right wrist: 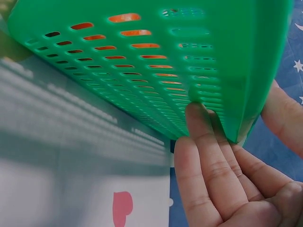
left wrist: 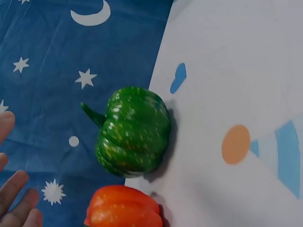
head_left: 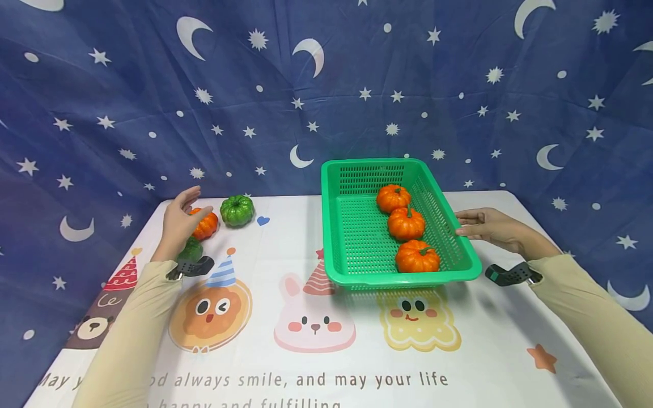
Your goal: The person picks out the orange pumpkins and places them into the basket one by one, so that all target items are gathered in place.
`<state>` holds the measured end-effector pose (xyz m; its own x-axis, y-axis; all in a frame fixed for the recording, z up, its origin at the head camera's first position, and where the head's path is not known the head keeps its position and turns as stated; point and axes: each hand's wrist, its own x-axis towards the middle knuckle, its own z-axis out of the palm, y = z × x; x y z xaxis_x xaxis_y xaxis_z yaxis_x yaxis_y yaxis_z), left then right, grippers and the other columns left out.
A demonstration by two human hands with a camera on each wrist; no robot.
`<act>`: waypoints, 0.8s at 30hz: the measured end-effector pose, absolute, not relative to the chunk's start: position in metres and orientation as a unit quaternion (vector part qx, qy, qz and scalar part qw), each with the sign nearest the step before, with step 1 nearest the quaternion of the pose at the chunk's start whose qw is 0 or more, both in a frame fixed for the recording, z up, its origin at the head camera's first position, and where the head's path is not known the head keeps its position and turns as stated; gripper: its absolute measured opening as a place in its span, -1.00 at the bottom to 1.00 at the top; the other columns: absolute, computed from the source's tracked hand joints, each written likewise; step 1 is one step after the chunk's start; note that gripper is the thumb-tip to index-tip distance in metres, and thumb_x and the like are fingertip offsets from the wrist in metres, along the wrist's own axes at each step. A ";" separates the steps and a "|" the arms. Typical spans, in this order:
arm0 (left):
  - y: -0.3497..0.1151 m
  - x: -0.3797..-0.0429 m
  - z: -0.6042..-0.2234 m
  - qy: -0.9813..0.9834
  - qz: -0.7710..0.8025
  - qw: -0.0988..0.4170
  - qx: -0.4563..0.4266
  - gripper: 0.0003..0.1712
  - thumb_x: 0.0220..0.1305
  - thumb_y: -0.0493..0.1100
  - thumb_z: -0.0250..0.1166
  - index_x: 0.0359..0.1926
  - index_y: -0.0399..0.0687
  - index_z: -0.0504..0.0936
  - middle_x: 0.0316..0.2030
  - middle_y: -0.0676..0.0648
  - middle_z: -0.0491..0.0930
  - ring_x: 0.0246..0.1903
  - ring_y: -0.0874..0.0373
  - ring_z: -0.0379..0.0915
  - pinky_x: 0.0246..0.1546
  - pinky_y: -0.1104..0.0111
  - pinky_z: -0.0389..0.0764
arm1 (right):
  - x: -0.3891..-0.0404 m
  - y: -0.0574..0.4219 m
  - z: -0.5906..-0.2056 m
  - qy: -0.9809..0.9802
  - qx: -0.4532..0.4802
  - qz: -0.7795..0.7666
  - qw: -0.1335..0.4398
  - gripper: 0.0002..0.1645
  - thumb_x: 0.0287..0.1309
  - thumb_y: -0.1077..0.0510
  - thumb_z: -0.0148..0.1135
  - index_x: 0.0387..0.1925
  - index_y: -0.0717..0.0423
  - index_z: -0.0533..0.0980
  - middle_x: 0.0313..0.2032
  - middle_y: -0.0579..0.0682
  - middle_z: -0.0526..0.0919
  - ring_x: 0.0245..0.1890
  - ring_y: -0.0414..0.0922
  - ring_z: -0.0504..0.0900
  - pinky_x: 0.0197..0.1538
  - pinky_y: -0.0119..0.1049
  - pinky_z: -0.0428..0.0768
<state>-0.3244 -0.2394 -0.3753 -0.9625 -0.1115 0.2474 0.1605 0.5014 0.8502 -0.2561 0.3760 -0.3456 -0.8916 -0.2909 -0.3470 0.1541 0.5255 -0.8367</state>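
A green plastic basket [head_left: 352, 279] with slotted walls carries three small orange pumpkins [head_left: 417, 258] along its right side. My right hand [head_left: 492, 231] holds its right rim, with the thumb on one side and the fingers [right wrist: 208, 151] against the outer wall. A shadow lies on the table beneath the basket. At the left, my left hand [head_left: 179, 220] hovers beside another orange pumpkin [head_left: 206, 225], fingers spread and gently curved, holding nothing. Just beyond sits a green pumpkin [left wrist: 135, 132] with its stem. Another dark green pumpkin [head_left: 191, 249] is partly hidden behind the left wrist.
A white tablecloth [head_left: 275, 249] with printed cartoon figures and lettering covers the table. Along the back and sides hangs a dark blue curtain [head_left: 245, 153] with moons and stars, close to the table's far edge.
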 end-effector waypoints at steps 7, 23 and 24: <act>-0.246 -0.325 -0.379 -0.868 -0.474 0.144 0.034 -0.26 0.22 -0.24 0.25 0.39 -0.18 0.18 0.37 -0.24 0.20 0.38 -0.12 0.08 0.43 0.14 0.09 | -0.256 0.377 -0.345 0.844 -0.041 -0.483 0.227 -0.05 0.23 0.12 0.17 0.40 0.43 -0.14 0.41 0.41 -0.08 -0.18 -0.65 0.41 0.05 -0.55 0.52; -0.253 -0.326 -0.379 -0.899 -0.419 0.111 0.054 -0.17 0.18 -0.30 0.25 0.42 -0.22 0.08 0.35 -0.36 0.16 0.34 -0.27 0.05 0.37 -0.05 0.13 | -0.256 0.376 -0.347 0.844 -0.040 -0.483 0.227 -0.05 0.23 0.11 0.17 0.40 0.43 -0.14 0.41 0.41 -0.08 -0.17 -0.65 0.40 0.04 -0.57 0.51; -0.253 -0.326 -0.380 -0.902 -0.414 0.108 0.052 -0.17 0.18 -0.30 0.25 0.42 -0.23 0.07 0.35 -0.37 0.16 0.34 -0.28 0.05 0.36 -0.07 0.14 | -0.256 0.376 -0.347 0.844 -0.040 -0.483 0.227 -0.05 0.23 0.11 0.17 0.40 0.43 -0.14 0.41 0.41 -0.08 -0.17 -0.65 0.40 0.04 -0.57 0.51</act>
